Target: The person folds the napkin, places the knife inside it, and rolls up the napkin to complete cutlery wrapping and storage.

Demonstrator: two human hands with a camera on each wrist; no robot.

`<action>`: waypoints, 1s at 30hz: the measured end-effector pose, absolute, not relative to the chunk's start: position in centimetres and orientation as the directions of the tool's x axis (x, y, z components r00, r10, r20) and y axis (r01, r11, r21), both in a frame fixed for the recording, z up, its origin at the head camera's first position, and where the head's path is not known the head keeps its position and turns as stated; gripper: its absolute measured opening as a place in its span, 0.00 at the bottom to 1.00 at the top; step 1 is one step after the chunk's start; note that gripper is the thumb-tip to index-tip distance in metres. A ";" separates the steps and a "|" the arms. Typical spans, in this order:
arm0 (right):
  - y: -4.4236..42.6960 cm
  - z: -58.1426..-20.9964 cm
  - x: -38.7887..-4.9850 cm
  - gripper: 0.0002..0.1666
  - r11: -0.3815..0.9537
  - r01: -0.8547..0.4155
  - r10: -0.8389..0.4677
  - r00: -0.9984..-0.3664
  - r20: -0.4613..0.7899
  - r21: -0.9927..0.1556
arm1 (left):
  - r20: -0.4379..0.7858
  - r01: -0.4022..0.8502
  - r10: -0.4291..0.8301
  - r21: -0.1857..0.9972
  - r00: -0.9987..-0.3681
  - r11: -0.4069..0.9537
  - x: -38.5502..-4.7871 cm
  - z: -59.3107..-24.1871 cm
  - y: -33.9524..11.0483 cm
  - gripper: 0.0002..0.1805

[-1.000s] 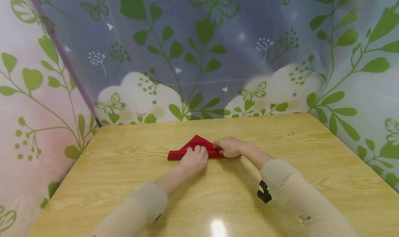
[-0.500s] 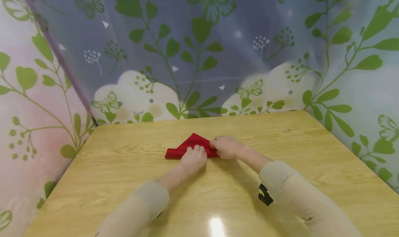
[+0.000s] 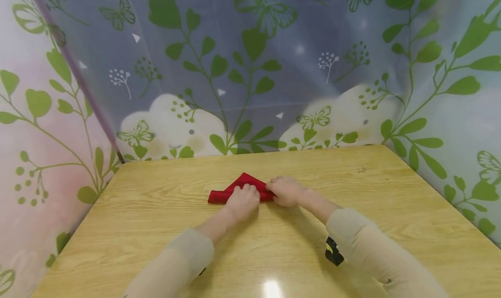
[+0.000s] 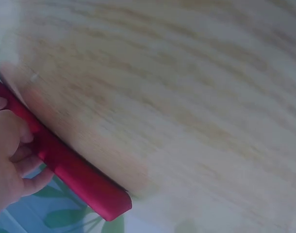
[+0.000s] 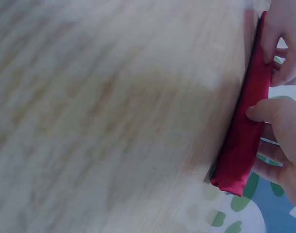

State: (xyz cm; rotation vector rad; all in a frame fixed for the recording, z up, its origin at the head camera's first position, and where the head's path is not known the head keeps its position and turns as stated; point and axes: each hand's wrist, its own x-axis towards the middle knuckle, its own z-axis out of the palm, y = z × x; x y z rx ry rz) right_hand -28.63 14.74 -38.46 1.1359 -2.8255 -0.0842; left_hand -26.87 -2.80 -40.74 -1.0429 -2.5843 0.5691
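Observation:
A red satiny cloth (image 3: 221, 197) lies near the middle of the table, its near side rolled or folded into a long narrow band. Behind that band, one flat corner (image 3: 244, 179) points toward the back. My left hand (image 3: 243, 200) grips the band around its middle; in the left wrist view its thumb is in front and its fingers are behind the red cloth (image 4: 75, 174). My right hand (image 3: 287, 191) pinches the band farther right, and from the head it hides that end. The right wrist view shows the right thumb pressed on the cloth (image 5: 240, 145), fingers behind it.
The wood-grain table (image 3: 156, 228) extends around the cloth on all sides. A printed curtain (image 3: 250, 80) with leaves and butterflies closes off the back and both sides. Under the right sleeve (image 3: 360, 232) hangs a small black device (image 3: 334, 251).
The cloth's right end, which stuck out past my right hand a second ago, is now hidden by that hand. My left hand keeps its place on the band. The head view has shifted slightly.

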 end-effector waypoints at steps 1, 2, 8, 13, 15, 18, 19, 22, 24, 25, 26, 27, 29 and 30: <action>14.7 -38.4 -28.7 0.05 0.722 -0.688 -0.691 -0.719 0.066 0.064 | 0.124 0.595 0.708 -0.454 -0.695 0.664 -26.9 -40.7 -2.9 0.08; 14.8 -38.4 -28.8 0.05 0.725 -0.688 -0.689 -0.722 0.062 0.043 | 0.128 0.597 0.706 -0.443 -0.696 0.669 -26.9 -40.6 -2.9 0.08; 14.9 -38.1 -29.1 0.08 0.742 -0.670 -0.670 -0.742 0.024 -0.027 | 0.174 0.590 0.704 -0.431 -0.688 0.683 -26.8 -40.5 -3.4 0.07; 14.9 -38.2 -29.5 0.07 0.751 -0.658 -0.660 -0.751 -0.011 -0.052 | 0.196 0.591 0.725 -0.459 -0.661 0.663 -26.8 -40.6 -3.7 0.07; 14.9 -38.2 -29.6 0.06 0.752 -0.657 -0.658 -0.753 -0.019 -0.053 | 0.200 0.593 0.734 -0.472 -0.649 0.653 -26.8 -40.7 -3.8 0.07; 14.9 -38.1 -29.6 0.06 0.752 -0.656 -0.658 -0.753 -0.018 -0.060 | 0.208 0.591 0.744 -0.489 -0.636 0.642 -26.9 -40.9 -3.7 0.06; 14.9 -38.1 -29.7 0.06 0.750 -0.658 -0.660 -0.751 -0.016 -0.062 | 0.210 0.589 0.745 -0.494 -0.634 0.640 -27.0 -40.9 -3.7 0.06; 14.8 -38.0 -29.7 0.06 0.749 -0.659 -0.661 -0.750 -0.012 -0.068 | 0.205 0.583 0.746 -0.508 -0.633 0.634 -27.1 -40.8 -3.6 0.06; 14.8 -38.1 -29.8 0.06 0.750 -0.658 -0.660 -0.751 -0.011 -0.069 | 0.201 0.583 0.749 -0.514 -0.632 0.630 -27.2 -40.8 -3.5 0.06; 14.7 -38.1 -29.8 0.06 0.752 -0.656 -0.658 -0.753 -0.013 -0.068 | 0.197 0.584 0.749 -0.515 -0.632 0.628 -27.2 -40.8 -3.4 0.06; 14.7 -38.1 -29.8 0.06 0.753 -0.654 -0.656 -0.755 -0.012 -0.067 | 0.193 0.584 0.751 -0.517 -0.632 0.625 -27.3 -40.8 -3.4 0.06; 14.8 -38.1 -29.8 0.07 0.755 -0.652 -0.654 -0.756 -0.011 -0.066 | 0.193 0.584 0.752 -0.521 -0.630 0.623 -27.3 -40.8 -3.4 0.06; 14.8 -38.2 -29.8 0.07 0.757 -0.650 -0.652 -0.758 -0.007 -0.062 | 0.192 0.583 0.754 -0.525 -0.628 0.620 -27.4 -40.9 -3.3 0.06; 14.8 -38.3 -29.8 0.07 0.758 -0.650 -0.651 -0.759 -0.002 -0.060 | 0.190 0.582 0.754 -0.528 -0.629 0.618 -27.4 -41.0 -3.3 0.06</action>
